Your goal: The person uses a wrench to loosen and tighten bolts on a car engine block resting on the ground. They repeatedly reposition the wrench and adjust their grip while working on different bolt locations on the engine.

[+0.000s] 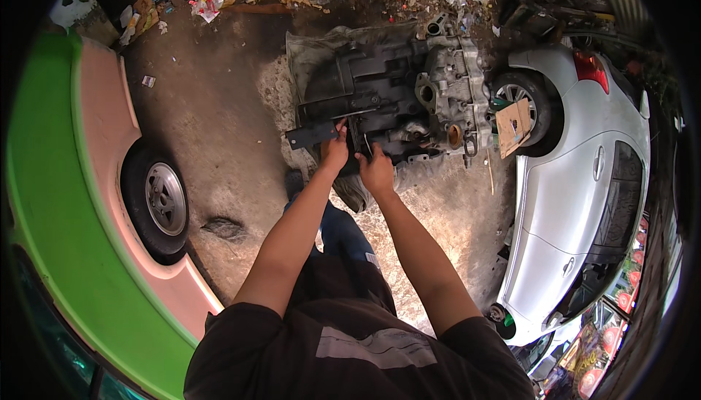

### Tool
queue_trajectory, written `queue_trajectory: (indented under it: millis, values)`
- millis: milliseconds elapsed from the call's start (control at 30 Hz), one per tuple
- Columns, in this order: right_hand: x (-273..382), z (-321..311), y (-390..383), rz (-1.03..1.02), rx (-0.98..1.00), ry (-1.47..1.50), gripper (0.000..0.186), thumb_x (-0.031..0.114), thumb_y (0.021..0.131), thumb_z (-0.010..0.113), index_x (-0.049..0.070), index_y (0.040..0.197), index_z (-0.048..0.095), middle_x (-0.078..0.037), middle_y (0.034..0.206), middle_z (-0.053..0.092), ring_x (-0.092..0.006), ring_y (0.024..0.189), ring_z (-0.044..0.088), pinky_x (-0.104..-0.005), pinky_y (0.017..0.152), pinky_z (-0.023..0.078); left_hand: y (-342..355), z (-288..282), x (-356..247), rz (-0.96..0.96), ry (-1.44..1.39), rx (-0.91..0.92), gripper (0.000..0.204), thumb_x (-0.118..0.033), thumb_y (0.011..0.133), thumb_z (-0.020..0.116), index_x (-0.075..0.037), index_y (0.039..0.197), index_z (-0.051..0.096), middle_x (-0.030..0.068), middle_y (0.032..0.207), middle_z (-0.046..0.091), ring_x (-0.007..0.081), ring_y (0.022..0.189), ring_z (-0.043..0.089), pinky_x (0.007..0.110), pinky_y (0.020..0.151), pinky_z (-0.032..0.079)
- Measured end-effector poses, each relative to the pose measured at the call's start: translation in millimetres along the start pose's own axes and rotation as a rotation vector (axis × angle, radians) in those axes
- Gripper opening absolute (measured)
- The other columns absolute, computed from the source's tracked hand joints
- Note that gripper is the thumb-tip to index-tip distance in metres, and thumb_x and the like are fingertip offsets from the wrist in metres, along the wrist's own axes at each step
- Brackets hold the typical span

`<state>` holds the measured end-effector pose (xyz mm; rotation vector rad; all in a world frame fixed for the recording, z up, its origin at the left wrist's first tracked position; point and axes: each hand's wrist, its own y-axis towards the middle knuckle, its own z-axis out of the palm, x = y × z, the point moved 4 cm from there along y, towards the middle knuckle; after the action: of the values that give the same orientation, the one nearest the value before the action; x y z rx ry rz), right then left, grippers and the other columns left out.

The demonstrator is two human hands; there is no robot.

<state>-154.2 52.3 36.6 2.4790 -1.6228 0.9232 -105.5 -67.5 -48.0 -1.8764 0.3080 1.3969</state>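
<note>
A large dark engine (372, 71) lies on the ground in front of me, with a light metal cylinder head (456, 78) along its right side. Across its near left part runs a flat black metal bracket (310, 135) with a hole near its end. My left hand (335, 150) is closed at this bracket, thumb and fingers against the dark metal. Just right of it, my right hand (377, 171) is closed too, its fingers by a narrow upright black piece (355, 137). What exactly the right fingers hold is too small and dark to tell.
A crumpled grey sheet (307, 46) lies under the engine. On the left stands a green and pink vehicle (95, 108); on the right, a silver car (562, 203) with cardboard (513, 127) leaning at its wheel. Litter (208, 5) and scrap lie along the far edge.
</note>
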Motion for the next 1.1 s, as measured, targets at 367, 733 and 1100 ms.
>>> queue_trajectory:
  millis: [367, 733, 1100]
  values:
    - [25, -37, -14, -0.07, -0.054, 0.062, 0.033, 0.024, 0.094, 0.062, -0.005, 0.108, 0.058, -0.028, 0.085, 0.067, -0.0489, 0.083, 0.065, -0.0527, 0.071, 0.049, -23, -49, 18, -0.191, 0.039, 0.067, 0.027, -0.023, 0.104, 0.051, -0.009, 0.125, 0.061, 0.0067, 0.098, 0.065, 0.0212, 0.088, 0.062, 0.035, 0.08, 0.049]
    - [2, -190, 56, -0.078, -0.714, -0.191, 0.03, 0.029, 0.102, 0.05, 0.001, 0.106, 0.059, -0.021, 0.106, 0.06, -0.0426, 0.101, 0.055, -0.0498, 0.088, 0.042, 22, -142, -30, -0.043, -0.967, -0.218, 0.027, -0.019, 0.102, 0.055, -0.007, 0.126, 0.052, 0.0073, 0.105, 0.062, 0.0237, 0.111, 0.062, 0.036, 0.095, 0.05]
    - [-22, -177, 76, 0.041, -0.606, -0.084, 0.045, 0.038, 0.104, 0.041, -0.001, 0.119, 0.059, -0.024, 0.106, 0.067, -0.0411, 0.104, 0.06, -0.0536, 0.104, 0.033, 33, -116, -55, 0.044, -1.271, -0.015, 0.019, -0.023, 0.096, 0.065, -0.008, 0.106, 0.058, 0.0059, 0.098, 0.065, 0.0252, 0.11, 0.06, 0.039, 0.103, 0.045]
